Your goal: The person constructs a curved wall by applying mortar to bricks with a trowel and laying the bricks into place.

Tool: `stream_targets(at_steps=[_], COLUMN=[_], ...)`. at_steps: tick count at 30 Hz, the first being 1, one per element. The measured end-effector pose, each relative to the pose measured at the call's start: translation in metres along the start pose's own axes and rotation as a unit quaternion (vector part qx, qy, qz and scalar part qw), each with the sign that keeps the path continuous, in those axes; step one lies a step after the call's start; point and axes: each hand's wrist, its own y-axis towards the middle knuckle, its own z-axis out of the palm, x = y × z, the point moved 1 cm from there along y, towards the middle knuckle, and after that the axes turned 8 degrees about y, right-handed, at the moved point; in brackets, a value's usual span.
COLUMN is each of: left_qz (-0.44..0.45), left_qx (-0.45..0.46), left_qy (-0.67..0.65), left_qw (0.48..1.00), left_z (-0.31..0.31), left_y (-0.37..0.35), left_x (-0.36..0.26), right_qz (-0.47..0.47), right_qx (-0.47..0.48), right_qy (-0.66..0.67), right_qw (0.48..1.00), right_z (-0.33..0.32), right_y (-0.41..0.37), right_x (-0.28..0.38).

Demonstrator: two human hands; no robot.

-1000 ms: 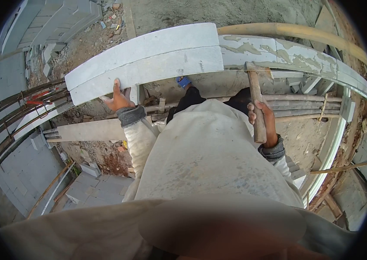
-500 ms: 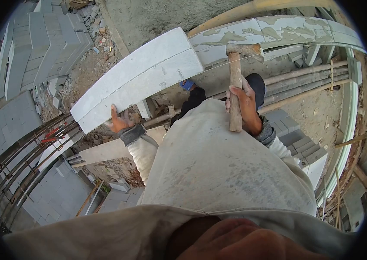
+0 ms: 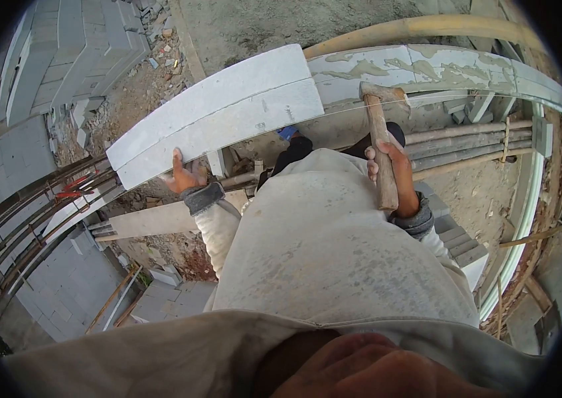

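Observation:
My right hand (image 3: 395,169) is wrapped round the wooden handle of a hatchet (image 3: 379,136), its worn metal head pointing away from me. The head hangs in front of the mortar-streaked wall top. With my left hand (image 3: 186,176) I grip the near lower edge of a long white block (image 3: 218,109), toward its left end. My thumb lies on the block's face; the other fingers are partly hidden at the underside. The block sits along the wall line, its right end beside the mortared course (image 3: 420,66). A thin string runs along the course's near edge.
A bamboo pole (image 3: 420,28) curves behind the wall. Stacked grey blocks (image 3: 75,56) stand at the far left, above rubble. Steel reinforcing bars (image 3: 35,225) run at the left. Several poles (image 3: 467,142) lie beyond my right hand, with more blocks (image 3: 457,232) near my right side.
The view has shifted slightly, so the wall appears lower and farther right. The hatchet's handle leans a little more, its head still upward. Both hands keep their holds.

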Motion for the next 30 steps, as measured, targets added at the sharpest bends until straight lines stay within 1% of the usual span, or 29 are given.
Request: stream_targets(at_steps=[2, 3, 5, 7, 8, 9, 11, 13, 14, 15, 16, 17, 18, 20, 21, 24, 25, 27, 28, 30], left_qz=[0.02, 0.022, 0.022, 0.018, 0.018, 0.018, 0.016, 0.024, 0.044, 0.064, 0.084, 0.08, 0.078, 0.073, 0.071, 0.064, 0.077, 0.096, 0.097, 0.104], left_qx=[-0.007, -0.008, -0.012, -0.017, -0.031, -0.044, -0.054, -0.046, -0.045, -0.046, -0.048, -0.066, -0.07, -0.08, -0.084, -0.095, -0.097, -0.092, -0.1, -0.11], left_qy=[-0.006, -0.009, -0.007, 0.001, 0.002, 0.006, 0.011, 0.007, 0.005, 0.003, 0.0, 0.036, 0.024, 0.008, 0.005, 0.016, 0.005, -0.012, 0.006, 0.045], left_qw=[1.0, 1.0, 1.0, 1.0, 0.999, 0.999, 0.998, 0.999, 0.998, 0.997, 0.995, 0.994, 0.994, 0.994, 0.994, 0.993, 0.992, 0.991, 0.99, 0.987], left_z=[0.006, 0.01, 0.01, 0.01, 0.011, 0.012, 0.009, 0.011, 0.009, 0.004, 0.001, 0.001, 0.002, 0.003, 0.005, 0.001, 0.002, 0.005, 0.004, 0.004], left_y=[-0.009, -0.014, -0.017, -0.014, -0.013, -0.011, -0.015, -0.015, -0.007, 0.005, 0.01, 0.009, 0.007, 0.003, 0.003, 0.0, 0.001, 0.0, -0.001, 0.001], left_x=[-0.008, -0.013, -0.016, -0.014, -0.013, -0.013, -0.011, -0.015, -0.006, 0.01, 0.018, 0.015, 0.014, 0.011, 0.008, 0.009, 0.008, 0.01, 0.013, 0.01], right_qz=[0.015, 0.023, -0.079, -0.199, -0.26, -0.305, -0.395, -0.418, -0.429, -0.423, -0.376, -0.33, -0.282, -0.348, -0.369, -0.371, -0.344, -0.329, -0.319, -0.322], right_qx=[0.001, -0.032, -0.078, -0.139, -0.165, -0.164, -0.156, -0.052, 0.003, 0.028, 0.063, 0.096, 0.127, 0.249, 0.304, 0.355, 0.351, 0.346, 0.341, 0.339], right_qy=[0.113, 0.187, 0.21, 0.135, 0.097, 0.018, -0.134, -0.266, -0.327, -0.383, -0.462, -0.538, -0.61, -0.68, -0.668, -0.726, -0.75, -0.773, -0.785, -0.776], right_qw=[0.993, 0.982, 0.971, 0.961, 0.947, 0.938, 0.896, 0.867, 0.842, 0.821, 0.8, 0.77, 0.73, 0.595, 0.571, 0.458, 0.443, 0.418, 0.406, 0.423], right_z=[-0.023, -0.036, -0.045, -0.049, -0.048, -0.042, -0.028, -0.012, -0.003, 0.006, 0.02, 0.037, 0.053, 0.105, 0.114, 0.14, 0.142, 0.148, 0.147, 0.144], right_y=[-0.007, -0.013, -0.028, -0.04, -0.043, -0.048, -0.058, -0.057, -0.054, -0.05, -0.044, -0.037, -0.029, -0.015, -0.003, 0.015, 0.02, 0.025, 0.026, 0.031], right_x=[0.007, 0.012, 0.016, 0.006, 0.003, 0.002, -0.002, 0.005, 0.009, 0.013, 0.014, 0.017, 0.018, -0.008, -0.024, -0.053, -0.059, -0.061, -0.062, -0.067])
